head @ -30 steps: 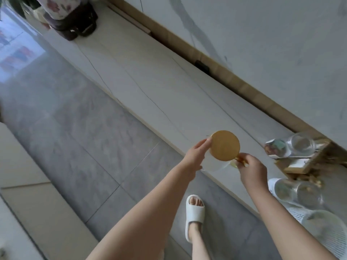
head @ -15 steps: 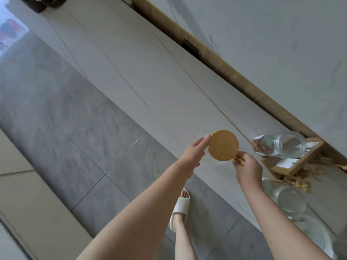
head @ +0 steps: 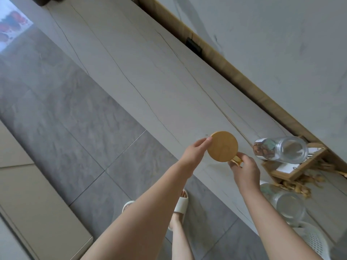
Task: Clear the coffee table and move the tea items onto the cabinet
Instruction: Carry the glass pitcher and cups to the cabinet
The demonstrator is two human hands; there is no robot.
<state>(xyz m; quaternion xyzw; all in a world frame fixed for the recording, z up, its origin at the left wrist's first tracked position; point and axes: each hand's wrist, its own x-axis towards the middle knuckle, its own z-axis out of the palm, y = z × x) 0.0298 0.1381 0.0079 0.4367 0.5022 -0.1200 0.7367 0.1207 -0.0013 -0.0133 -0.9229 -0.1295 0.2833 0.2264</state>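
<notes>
1. In the head view, a round wooden lid [head: 222, 146] is steadied at its left edge by the straightened fingers of the left hand [head: 195, 153], while something yellowish just beneath it is pinched by the curled fingers of the right hand [head: 244, 170]; what that item is cannot be told.
2. The lid is held above the front edge of the pale cabinet top [head: 150, 76], probably so that it can be set down there.
3. A glass jar [head: 281, 150] is lying on its side against a wooden tray [head: 293, 168], with dried pieces inside.
4. A second jar [head: 285, 203] lies nearer; its contents are unclear.
5. Loose dried bits [head: 296, 186] are scattered between them.
</notes>
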